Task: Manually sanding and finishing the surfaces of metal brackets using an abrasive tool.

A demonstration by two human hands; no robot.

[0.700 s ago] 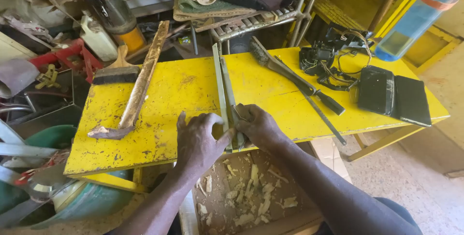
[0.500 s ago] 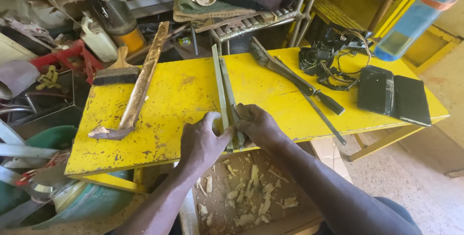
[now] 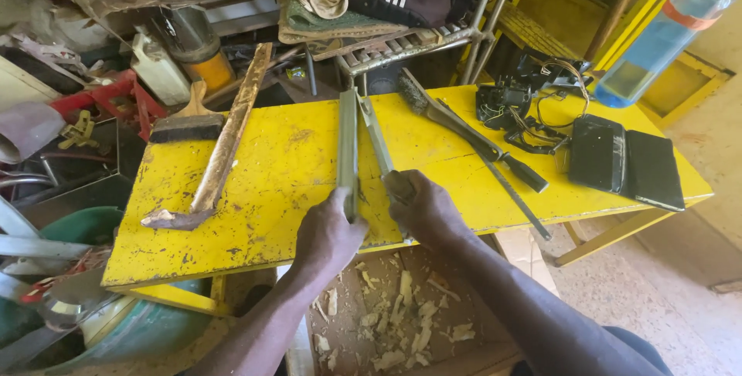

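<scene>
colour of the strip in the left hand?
Dull olive-green strip, gripped at its near end by the left hand; head view.

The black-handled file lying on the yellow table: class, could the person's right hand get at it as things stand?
Probably yes. The file lies bare on the table, nothing between it and the right hand, but that hand grips a blade.

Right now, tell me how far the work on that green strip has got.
Done: wood shavings lie under the yellow table. In hand: the left hand steadies the green strip, and the right hand has its grip on a narrow tool beside it. What is left cannot be judged.
</scene>
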